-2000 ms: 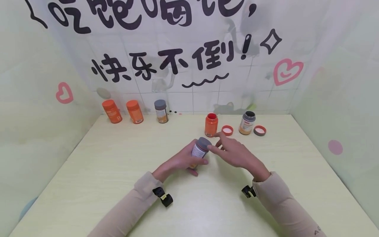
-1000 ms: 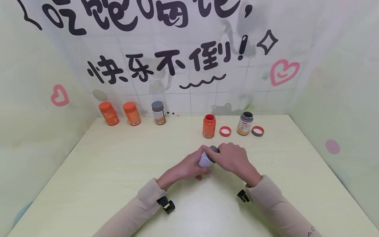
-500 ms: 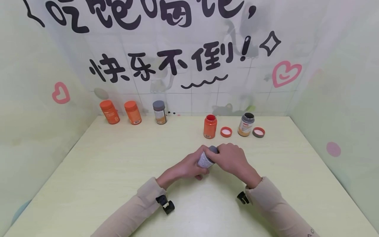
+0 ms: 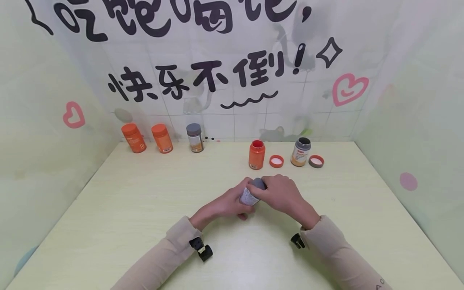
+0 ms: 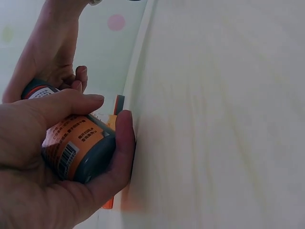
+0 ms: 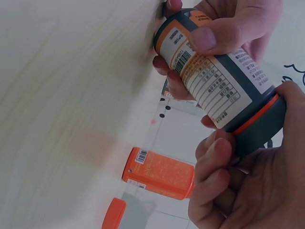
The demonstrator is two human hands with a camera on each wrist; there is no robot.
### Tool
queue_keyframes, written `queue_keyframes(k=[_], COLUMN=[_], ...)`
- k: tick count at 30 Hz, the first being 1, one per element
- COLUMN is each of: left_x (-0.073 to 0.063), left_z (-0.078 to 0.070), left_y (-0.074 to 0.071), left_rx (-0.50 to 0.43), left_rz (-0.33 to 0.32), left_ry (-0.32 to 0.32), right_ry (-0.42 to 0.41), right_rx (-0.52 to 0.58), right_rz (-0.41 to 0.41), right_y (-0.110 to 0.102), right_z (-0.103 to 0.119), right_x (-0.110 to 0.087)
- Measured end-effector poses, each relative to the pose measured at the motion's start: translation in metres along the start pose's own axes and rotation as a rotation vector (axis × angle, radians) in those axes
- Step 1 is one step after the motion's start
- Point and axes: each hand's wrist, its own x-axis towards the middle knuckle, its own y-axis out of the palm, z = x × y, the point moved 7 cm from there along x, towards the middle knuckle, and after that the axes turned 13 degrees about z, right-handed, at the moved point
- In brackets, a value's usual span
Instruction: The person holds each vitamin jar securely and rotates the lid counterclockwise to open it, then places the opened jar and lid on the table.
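A dark grey supplement bottle (image 6: 217, 86) with a white and orange label is held tilted between the two hands. My left hand (image 4: 232, 201) grips its body, thumb and fingers wrapped round the label, as the left wrist view shows. The right hand (image 4: 284, 195) has its fingers curled round the grey cap (image 6: 259, 126), with an orange ring showing under the cap. Behind the hands stand an uncapped orange bottle (image 4: 257, 155) and an uncapped grey bottle (image 4: 300, 152). An orange cap (image 4: 276, 161) and a grey cap with a red rim (image 4: 316, 161) lie beside them, white insides up.
At the back left stand two capped orange bottles (image 4: 133, 138) (image 4: 162, 139) and a capped grey bottle (image 4: 195, 138). Printed wall sheets enclose the pale wooden table (image 4: 145, 193) at the back and sides. Each sleeve carries a black wrist camera (image 4: 201, 249).
The right hand has moved from beside the bottle onto its cap and closed round it. The bottle has come slightly nearer and to the right; over the last half second little has changed.
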Motion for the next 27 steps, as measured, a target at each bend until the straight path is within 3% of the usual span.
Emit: queue_keyframes(k=[13,21,27], left_x=[-0.001,0.000,0.000], left_z=[-0.004,-0.005,-0.004], left_y=[0.003,0.003,0.003], left_rx=[0.058,0.067,0.068], left_rz=[-0.023,-0.013,-0.009], left_ry=[-0.002,0.007,-0.010], right_ry=[0.030,0.038,-0.002], right_rx=[-0.097,-0.090,-0.064], right_rz=[0.021,0.013,0.028], right_y=[-0.007,-0.011,-0.010], right_z=[0.000,0.002,0.002], right_x=[-0.006,-0.007,-0.006])
